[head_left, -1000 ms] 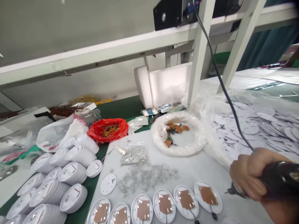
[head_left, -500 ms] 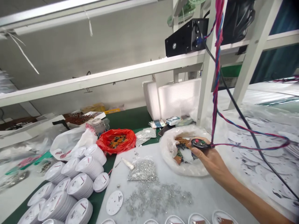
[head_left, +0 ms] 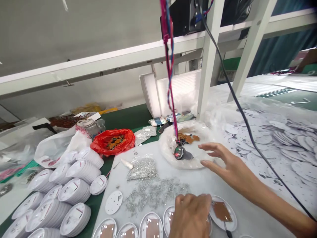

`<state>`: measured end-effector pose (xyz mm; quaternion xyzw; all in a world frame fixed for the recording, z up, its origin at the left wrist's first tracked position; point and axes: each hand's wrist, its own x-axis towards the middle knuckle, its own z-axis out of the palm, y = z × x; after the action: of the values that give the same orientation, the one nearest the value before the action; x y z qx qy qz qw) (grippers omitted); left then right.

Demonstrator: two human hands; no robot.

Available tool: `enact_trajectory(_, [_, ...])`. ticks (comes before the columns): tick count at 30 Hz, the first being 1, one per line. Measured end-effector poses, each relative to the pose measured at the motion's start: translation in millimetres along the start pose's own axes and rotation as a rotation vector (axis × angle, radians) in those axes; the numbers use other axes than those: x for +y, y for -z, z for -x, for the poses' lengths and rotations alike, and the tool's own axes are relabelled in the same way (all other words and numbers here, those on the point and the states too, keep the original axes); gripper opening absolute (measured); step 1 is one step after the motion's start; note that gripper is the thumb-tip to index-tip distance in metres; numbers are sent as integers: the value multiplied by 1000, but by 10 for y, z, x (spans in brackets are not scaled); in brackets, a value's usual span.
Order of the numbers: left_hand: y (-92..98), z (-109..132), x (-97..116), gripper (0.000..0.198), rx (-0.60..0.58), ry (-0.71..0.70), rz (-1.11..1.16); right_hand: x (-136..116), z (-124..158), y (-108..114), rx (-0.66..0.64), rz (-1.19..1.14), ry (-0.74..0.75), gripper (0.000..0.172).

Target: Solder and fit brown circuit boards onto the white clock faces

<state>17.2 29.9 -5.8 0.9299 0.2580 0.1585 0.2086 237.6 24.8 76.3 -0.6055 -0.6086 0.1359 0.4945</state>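
My right hand (head_left: 228, 163) is open, thumb and fingers apart, to the right of a black wired hand-held device (head_left: 179, 152). The device is at the end of a twisted red-and-blue cable (head_left: 170, 86), over a white plastic bag (head_left: 165, 145) with brown circuit boards (head_left: 189, 138). My left hand (head_left: 190, 215) is above a row of round white covers, back toward me; its fingers point down, blurred and partly hidden. Beside it lies a white cover (head_left: 231, 222) with a brown board (head_left: 222, 211) in it. More covers with boards (head_left: 151, 226) stand to the left.
Loose small metal parts (head_left: 156, 191) and a clear bag of them (head_left: 142, 168) lie mid-table. Stacked white covers (head_left: 74, 190) and a red bag of boards (head_left: 115, 142) stand left. White discs (head_left: 279, 138) fill the right. A black cable (head_left: 244, 115) crosses before a shelf post (head_left: 210, 62).
My right hand has let go of the black device, which now hangs lower and further left over the bag. My left hand has come into view at the bottom. The view has tilted down.
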Motion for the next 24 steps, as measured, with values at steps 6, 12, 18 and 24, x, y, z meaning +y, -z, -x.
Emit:
enact_trajectory(6, [97, -47, 102, 83, -137, 63, 107, -11, 710, 271, -247, 138, 78, 22])
enact_trajectory(12, [119, -68, 136, 85, -230, 77, 96, 87, 814, 114, -251, 303, 133, 17])
enact_trajectory(18, [154, -208, 169, 78, -326, 108, 98, 203, 854, 11, -350, 350, 164, 10])
enact_trajectory(24, [76, -156, 181, 86, -307, 140, 62, 458, 1039, -30, -615, 331, 209, 13])
